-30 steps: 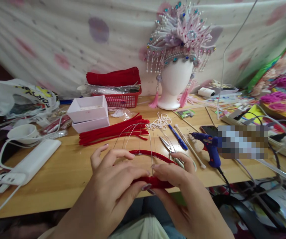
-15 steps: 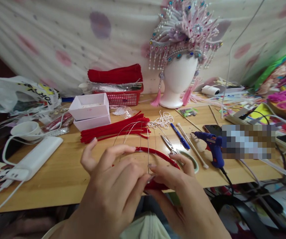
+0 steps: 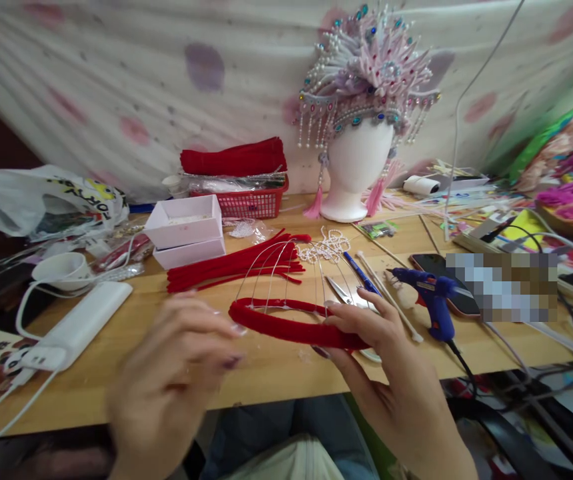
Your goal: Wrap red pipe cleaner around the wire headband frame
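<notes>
A wire headdress frame (image 3: 286, 327) has a red fuzzy band and thin silvery wires arching up over it. My right hand (image 3: 386, 353) grips the band's right side, thumb underneath and fingers on top. Just left of the band, my left hand (image 3: 176, 373) is blurred by motion, its fingers loosely bent and the thumb apart from them. Nothing shows between those fingers. Behind the frame lies a bundle of red fuzzy stems (image 3: 226, 267). Scissors (image 3: 339, 291) lie partly hidden behind the wires and my right hand.
A blue glue gun (image 3: 434, 297) and a phone (image 3: 441, 267) lie to the right. At the back stand a white mannequin head (image 3: 356, 167) with a beaded pink headdress, a red basket (image 3: 251, 202) and white boxes (image 3: 184, 223). A white power strip (image 3: 86, 327) lies left.
My left hand has come off the frame and moved left. The frame has turned in my right hand, so the red band's near side now shows.
</notes>
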`<state>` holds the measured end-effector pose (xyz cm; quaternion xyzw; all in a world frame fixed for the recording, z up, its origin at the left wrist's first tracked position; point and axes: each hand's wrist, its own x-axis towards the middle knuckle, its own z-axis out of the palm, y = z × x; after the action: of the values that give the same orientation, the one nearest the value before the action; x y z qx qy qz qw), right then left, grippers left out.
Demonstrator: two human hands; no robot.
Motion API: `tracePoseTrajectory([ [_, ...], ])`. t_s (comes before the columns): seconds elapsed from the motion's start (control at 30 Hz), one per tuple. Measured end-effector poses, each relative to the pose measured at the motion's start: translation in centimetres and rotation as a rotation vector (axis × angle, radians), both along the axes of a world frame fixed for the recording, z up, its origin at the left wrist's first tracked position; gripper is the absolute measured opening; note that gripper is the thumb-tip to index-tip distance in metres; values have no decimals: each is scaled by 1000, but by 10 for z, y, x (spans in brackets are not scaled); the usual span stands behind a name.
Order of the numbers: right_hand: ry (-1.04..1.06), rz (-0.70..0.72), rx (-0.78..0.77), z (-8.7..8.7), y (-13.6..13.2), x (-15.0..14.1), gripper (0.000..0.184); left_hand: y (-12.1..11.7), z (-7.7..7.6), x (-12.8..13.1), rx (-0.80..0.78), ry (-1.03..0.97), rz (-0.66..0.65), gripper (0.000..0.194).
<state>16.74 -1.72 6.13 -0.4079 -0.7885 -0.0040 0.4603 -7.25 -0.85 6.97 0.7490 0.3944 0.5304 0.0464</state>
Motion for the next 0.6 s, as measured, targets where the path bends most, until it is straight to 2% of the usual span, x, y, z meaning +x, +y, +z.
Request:
tracePoseTrajectory([
  [0.03,2,1,2,-1,0,-1,32,0,-1,11,34,23,-40,13],
  [0.07,2,2,2,-1,1,-1,33,1,-2,21,56,62,-65,10],
  [0.2,-5,3,-2,-3,3,-2,35,9,-16,41,120,30,-30,25],
  [0.33,-4,6,-17,-2,4,0,32,12,-23,43,99,24,-31,25],
  [0.5,33,-19,-17,-4,5,0,27,3,-15,38,80,6,-64,23],
  [0.6,65,-44,-7,-7,6,0,24,-3,-13,21,61,58,-117,22],
])
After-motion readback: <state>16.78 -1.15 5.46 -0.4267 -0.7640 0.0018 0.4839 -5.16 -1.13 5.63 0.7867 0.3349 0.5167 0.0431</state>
